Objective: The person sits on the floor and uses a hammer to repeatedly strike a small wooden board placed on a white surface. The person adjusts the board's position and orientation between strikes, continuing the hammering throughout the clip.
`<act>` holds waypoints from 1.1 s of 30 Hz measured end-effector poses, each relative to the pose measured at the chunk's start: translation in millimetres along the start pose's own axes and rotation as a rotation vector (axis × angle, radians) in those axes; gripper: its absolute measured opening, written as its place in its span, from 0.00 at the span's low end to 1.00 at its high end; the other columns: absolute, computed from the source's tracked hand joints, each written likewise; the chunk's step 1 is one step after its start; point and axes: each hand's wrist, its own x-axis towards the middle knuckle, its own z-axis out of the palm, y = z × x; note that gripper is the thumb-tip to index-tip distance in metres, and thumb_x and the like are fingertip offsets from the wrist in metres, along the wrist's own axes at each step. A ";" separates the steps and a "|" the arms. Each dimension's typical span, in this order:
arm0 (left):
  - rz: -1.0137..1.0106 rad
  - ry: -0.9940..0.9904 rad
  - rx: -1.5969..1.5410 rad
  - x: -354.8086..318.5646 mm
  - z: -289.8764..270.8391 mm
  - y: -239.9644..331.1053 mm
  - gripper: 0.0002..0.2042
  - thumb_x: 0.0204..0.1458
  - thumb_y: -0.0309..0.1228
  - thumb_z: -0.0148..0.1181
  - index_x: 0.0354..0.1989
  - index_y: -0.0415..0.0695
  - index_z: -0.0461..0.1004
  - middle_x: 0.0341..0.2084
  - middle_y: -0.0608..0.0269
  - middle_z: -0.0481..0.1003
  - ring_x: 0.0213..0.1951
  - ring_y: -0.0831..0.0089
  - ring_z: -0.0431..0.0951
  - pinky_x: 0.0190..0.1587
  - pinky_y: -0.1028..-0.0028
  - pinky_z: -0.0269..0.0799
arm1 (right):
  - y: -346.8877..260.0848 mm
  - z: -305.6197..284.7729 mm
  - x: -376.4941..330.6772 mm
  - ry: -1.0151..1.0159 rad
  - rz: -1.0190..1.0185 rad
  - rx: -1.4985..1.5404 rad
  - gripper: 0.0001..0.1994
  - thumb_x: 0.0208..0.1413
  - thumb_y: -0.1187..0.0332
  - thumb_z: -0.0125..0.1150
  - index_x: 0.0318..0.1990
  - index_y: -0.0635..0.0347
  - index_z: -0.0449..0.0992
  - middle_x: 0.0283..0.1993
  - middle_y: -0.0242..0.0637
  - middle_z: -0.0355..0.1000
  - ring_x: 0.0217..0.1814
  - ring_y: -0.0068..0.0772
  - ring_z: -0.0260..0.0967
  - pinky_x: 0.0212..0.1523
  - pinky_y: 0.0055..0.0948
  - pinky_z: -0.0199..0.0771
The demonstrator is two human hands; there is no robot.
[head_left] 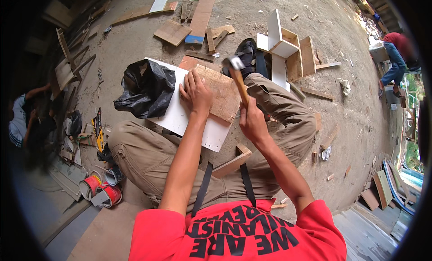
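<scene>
Pressing flat, fingers spread: left hand (195, 92) on plywood piece (220, 92); right hand (252, 121) clenched round raised hammer (237, 74) handle.

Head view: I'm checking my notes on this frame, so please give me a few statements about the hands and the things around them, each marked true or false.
1. The right hand grips a hammer by its wooden handle. True.
2. The left hand lies flat on the brown board. True.
3. The brown board rests on a white panel. True.
4. The black bag lies to the right of the hammer. False: it lies left of the left hand, on the white panel's far left part.
5. The hammer head touches the board. False: it is raised above it.
</scene>
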 end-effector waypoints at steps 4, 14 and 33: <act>0.017 0.068 0.022 5.9 4.8 -4.0 0.26 0.62 0.35 0.46 0.67 0.37 0.60 0.65 0.53 0.64 0.68 0.57 0.60 0.68 0.45 0.44 | 6.5 -3.5 5.0 0.004 0.078 0.041 0.11 0.65 0.70 0.50 0.50 0.65 0.61 0.35 0.67 0.73 0.39 0.72 0.72 0.39 0.61 0.70; 0.001 0.035 0.011 3.5 1.4 -2.1 0.26 0.63 0.36 0.46 0.68 0.38 0.59 0.65 0.53 0.63 0.68 0.58 0.59 0.69 0.46 0.44 | -30.0 -14.3 11.8 0.094 -0.118 0.090 0.16 0.64 0.72 0.52 0.56 0.66 0.61 0.37 0.62 0.74 0.36 0.69 0.73 0.36 0.56 0.71; 0.012 0.076 0.006 2.9 4.8 -4.0 0.26 0.62 0.37 0.47 0.66 0.37 0.60 0.64 0.52 0.65 0.67 0.58 0.60 0.68 0.46 0.47 | -19.3 -10.4 6.6 0.101 -0.146 0.088 0.15 0.63 0.73 0.54 0.55 0.63 0.62 0.34 0.58 0.73 0.35 0.66 0.73 0.31 0.53 0.72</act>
